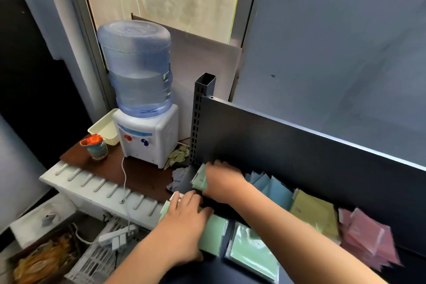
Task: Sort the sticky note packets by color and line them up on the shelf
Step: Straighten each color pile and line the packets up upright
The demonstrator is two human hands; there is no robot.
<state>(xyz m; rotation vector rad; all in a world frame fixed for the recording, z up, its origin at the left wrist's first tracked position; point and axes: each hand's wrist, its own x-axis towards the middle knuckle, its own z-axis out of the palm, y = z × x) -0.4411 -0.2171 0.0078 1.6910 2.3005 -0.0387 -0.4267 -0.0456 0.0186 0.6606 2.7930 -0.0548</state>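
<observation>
A: Where are the flat, plastic-wrapped sticky note packets?

B: On the dark grey metal shelf [299,145], grouped by colour. The pale green packets at the rear [200,178] stand at the far left end, beside the perforated grey upright post [198,120]. More pale green packets at the front [251,253] lie flat near the front edge. Light blue packets [274,188] lean in a row to the right of the rear green group, then olive-yellow packets [315,213], then pink packets [368,237] in a loose overlapping pile.

A: Status of each grip?

B: Right hand [222,178]: fingers closed around the rear green packets; exact contact is motion-blurred. Left hand [184,217]: flat, fingers spread apart, palm pressing down on the front green packets, with a small white packet edge at its fingertips.

A: Surroundings?

B: Left of the shelf, a brown wooden worktop [138,180] carries a white tabletop water dispenser [147,136] topped by a translucent blue bottle [136,67], a cream plastic basket [105,130] and a small orange-lidded jar [95,146]. A white power strip [117,235] lies below.
</observation>
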